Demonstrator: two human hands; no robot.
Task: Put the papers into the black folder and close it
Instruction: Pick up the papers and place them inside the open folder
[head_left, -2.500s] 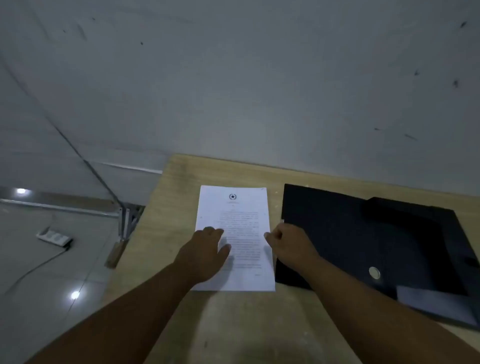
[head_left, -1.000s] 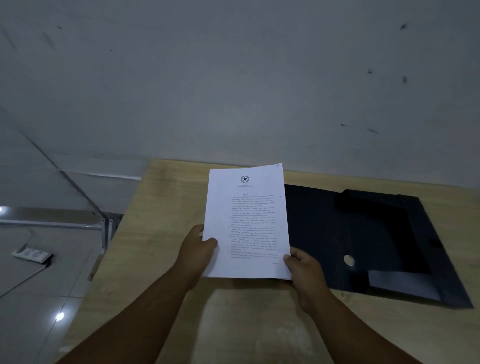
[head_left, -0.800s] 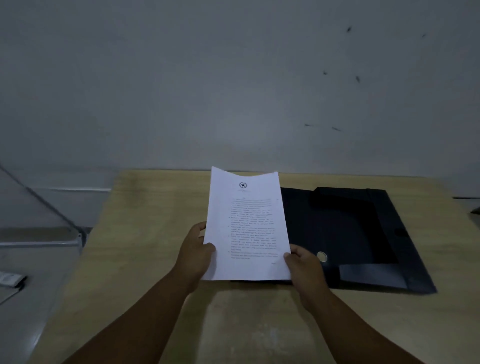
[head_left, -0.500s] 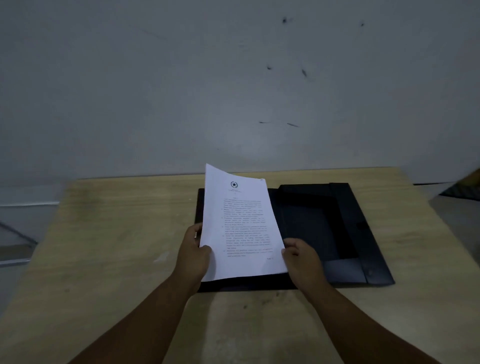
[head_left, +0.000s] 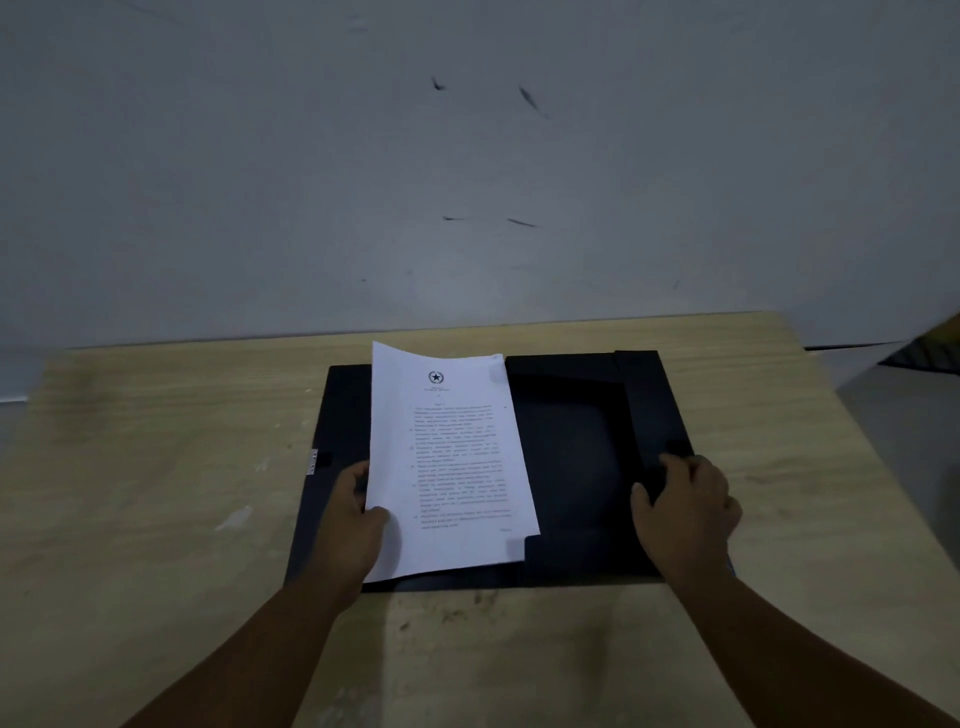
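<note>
The black folder (head_left: 571, 447) lies open and flat on the wooden table. White printed papers (head_left: 447, 457) rest tilted over its left half, their lower left edge pinched by my left hand (head_left: 353, 525). My right hand (head_left: 685, 509) is off the papers and grips the folder's right-hand flap near its lower end. The folder's lower right corner is hidden behind that hand.
The light wooden table (head_left: 156, 467) reaches the grey wall (head_left: 467, 182) at the back. Its right edge runs diagonally at the right, with floor beyond. Bare tabletop surrounds the folder on the left and front.
The papers have come down over the folder's left half. My right hand let go of them and moved right onto the folder's flap. The view swung right, centring the folder.
</note>
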